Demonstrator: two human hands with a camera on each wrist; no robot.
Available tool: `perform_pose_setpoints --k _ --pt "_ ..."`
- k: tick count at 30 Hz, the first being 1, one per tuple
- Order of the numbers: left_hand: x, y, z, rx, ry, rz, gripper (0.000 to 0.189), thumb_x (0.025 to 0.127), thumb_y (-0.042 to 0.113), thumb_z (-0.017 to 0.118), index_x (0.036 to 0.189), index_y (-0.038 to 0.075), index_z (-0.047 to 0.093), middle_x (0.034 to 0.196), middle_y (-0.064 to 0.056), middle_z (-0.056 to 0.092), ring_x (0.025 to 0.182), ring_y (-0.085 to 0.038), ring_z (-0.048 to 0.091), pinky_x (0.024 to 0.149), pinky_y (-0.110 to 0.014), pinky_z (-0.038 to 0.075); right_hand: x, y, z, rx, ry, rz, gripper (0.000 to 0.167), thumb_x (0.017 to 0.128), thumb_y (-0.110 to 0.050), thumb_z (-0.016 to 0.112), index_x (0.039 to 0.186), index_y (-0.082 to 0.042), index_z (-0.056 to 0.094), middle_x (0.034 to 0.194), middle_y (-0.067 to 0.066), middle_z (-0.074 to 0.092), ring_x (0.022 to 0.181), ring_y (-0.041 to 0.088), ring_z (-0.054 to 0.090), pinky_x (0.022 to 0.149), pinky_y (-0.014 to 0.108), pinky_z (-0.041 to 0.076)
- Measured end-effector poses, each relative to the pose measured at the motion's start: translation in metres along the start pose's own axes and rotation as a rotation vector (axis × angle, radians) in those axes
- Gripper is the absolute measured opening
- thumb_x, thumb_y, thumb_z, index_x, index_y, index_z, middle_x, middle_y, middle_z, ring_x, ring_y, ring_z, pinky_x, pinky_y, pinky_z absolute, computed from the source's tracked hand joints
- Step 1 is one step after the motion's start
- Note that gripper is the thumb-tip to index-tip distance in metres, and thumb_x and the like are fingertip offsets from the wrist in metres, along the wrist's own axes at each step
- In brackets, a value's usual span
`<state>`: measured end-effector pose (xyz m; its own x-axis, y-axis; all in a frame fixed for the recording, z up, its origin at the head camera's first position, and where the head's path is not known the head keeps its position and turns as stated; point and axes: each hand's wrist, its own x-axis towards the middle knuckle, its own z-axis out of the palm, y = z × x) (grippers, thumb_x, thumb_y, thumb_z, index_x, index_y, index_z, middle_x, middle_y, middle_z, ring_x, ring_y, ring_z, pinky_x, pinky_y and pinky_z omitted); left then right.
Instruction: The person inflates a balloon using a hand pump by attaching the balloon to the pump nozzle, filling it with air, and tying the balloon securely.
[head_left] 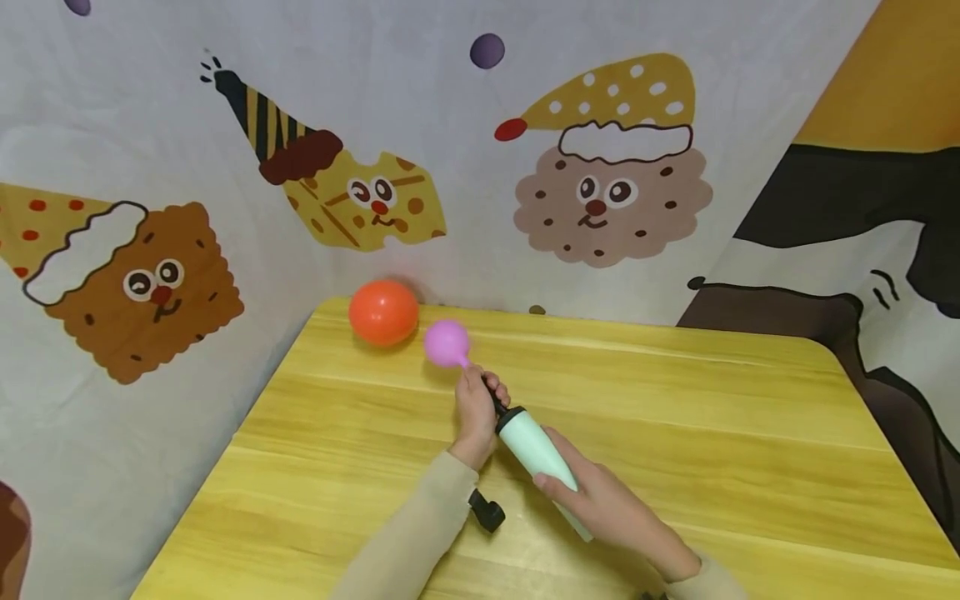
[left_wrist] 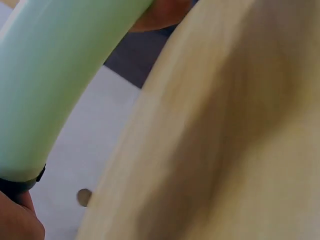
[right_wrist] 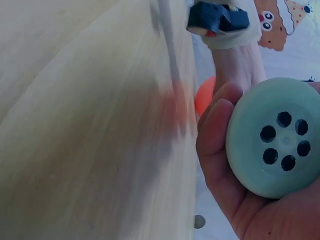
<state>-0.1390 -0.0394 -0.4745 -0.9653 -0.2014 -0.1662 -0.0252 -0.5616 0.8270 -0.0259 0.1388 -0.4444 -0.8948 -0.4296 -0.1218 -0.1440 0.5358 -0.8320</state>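
A mint-green hand balloon pump [head_left: 538, 450] slants above the table, its black nozzle end pointing up and left. My left hand [head_left: 476, 406] curls around the nozzle, gripping it at the neck of a small, partly inflated pink balloon [head_left: 447, 342]. Lower down, my right hand [head_left: 607, 500] wraps the pump's green body. In the right wrist view the pump's round end [right_wrist: 286, 141] shows several dark holes, with right-hand fingers [right_wrist: 215, 125] around it. The left wrist view has the green body [left_wrist: 60, 75] close up; the balloon is out of sight there.
An inflated orange-red balloon [head_left: 383, 312] rests at the table's far left, beside the pink one. The wood-grain table [head_left: 712, 433] meets a wall cloth [head_left: 480, 225] printed with cartoon biscuits. A black wrist device [head_left: 487, 511] sits by the left sleeve.
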Motion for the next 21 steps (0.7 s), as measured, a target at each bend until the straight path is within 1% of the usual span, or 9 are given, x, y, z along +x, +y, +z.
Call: perform_pose_setpoints --k 3,6,9,11,13,16,19,21 --pt "0.005 0.012 -0.002 -0.002 0.003 0.026 0.036 0.112 0.020 0.026 0.083 0.010 0.045 0.067 0.002 0.046 0.054 -0.008 0.045 0.049 -0.020 0.041 -0.007 -0.001 0.000 0.016 -0.006 0.030 0.068 0.107 -0.044 0.057 0.165 -0.031 0.024 0.116 0.017 0.066 0.076 0.017 0.065 0.055 0.032 0.055" --pt "0.011 0.025 -0.006 -0.008 0.016 0.061 0.034 0.110 0.017 0.027 0.082 0.010 0.045 0.066 0.001 0.045 0.053 -0.009 0.044 0.048 -0.021 0.040 -0.022 -0.001 -0.005 0.020 -0.014 0.064 0.067 0.106 -0.045 0.058 0.163 -0.037 0.024 0.128 0.017 0.063 0.086 0.019 0.065 0.061 0.033 0.055" --pt "0.017 0.036 -0.007 -0.021 0.035 0.098 0.033 0.109 0.017 0.029 0.081 0.011 0.045 0.065 0.001 0.045 0.052 -0.009 0.043 0.047 -0.020 0.040 -0.035 -0.001 -0.011 0.011 -0.019 0.065 0.065 0.106 -0.042 0.059 0.162 -0.037 0.027 0.133 0.015 0.061 0.093 0.019 0.064 0.067 0.032 0.053" --pt "0.017 0.037 -0.006 -0.037 0.041 0.106 0.032 0.109 0.017 0.029 0.082 0.011 0.045 0.066 0.002 0.045 0.051 -0.008 0.043 0.046 -0.020 0.039 -0.038 -0.001 -0.013 0.008 -0.018 0.062 0.064 0.106 -0.041 0.059 0.162 -0.035 0.028 0.129 0.014 0.062 0.091 0.018 0.064 0.066 0.032 0.053" --pt "0.015 0.032 -0.005 -0.040 0.043 0.095 0.033 0.111 0.018 0.028 0.083 0.011 0.045 0.066 0.002 0.045 0.051 -0.008 0.043 0.047 -0.020 0.040 -0.037 -0.001 -0.013 0.007 -0.014 0.064 0.064 0.106 -0.041 0.059 0.162 -0.033 0.029 0.130 0.015 0.062 0.089 0.018 0.064 0.065 0.032 0.054" --pt "0.007 0.016 -0.003 -0.031 0.035 0.062 0.035 0.113 0.021 0.026 0.085 0.011 0.045 0.068 0.002 0.046 0.053 -0.008 0.044 0.048 -0.020 0.041 -0.029 0.000 -0.008 0.012 -0.004 0.088 0.066 0.106 -0.044 0.058 0.163 -0.031 0.029 0.130 0.017 0.063 0.086 0.018 0.064 0.062 0.033 0.054" --pt "-0.004 0.000 -0.002 0.000 0.020 0.026 0.036 0.114 0.025 0.026 0.088 0.010 0.045 0.070 0.002 0.047 0.055 -0.009 0.046 0.051 -0.021 0.043 -0.017 0.003 -0.002 0.009 0.004 0.085 0.067 0.106 -0.045 0.058 0.164 -0.027 0.029 0.123 0.017 0.065 0.081 0.018 0.065 0.059 0.033 0.054" --pt "-0.009 -0.007 -0.002 0.022 0.013 0.009 0.036 0.114 0.026 0.027 0.088 0.011 0.045 0.070 0.002 0.047 0.056 -0.009 0.046 0.052 -0.021 0.043 -0.008 0.004 0.001 0.002 0.007 0.078 0.068 0.106 -0.045 0.057 0.164 -0.025 0.028 0.119 0.017 0.065 0.079 0.018 0.065 0.058 0.033 0.054"
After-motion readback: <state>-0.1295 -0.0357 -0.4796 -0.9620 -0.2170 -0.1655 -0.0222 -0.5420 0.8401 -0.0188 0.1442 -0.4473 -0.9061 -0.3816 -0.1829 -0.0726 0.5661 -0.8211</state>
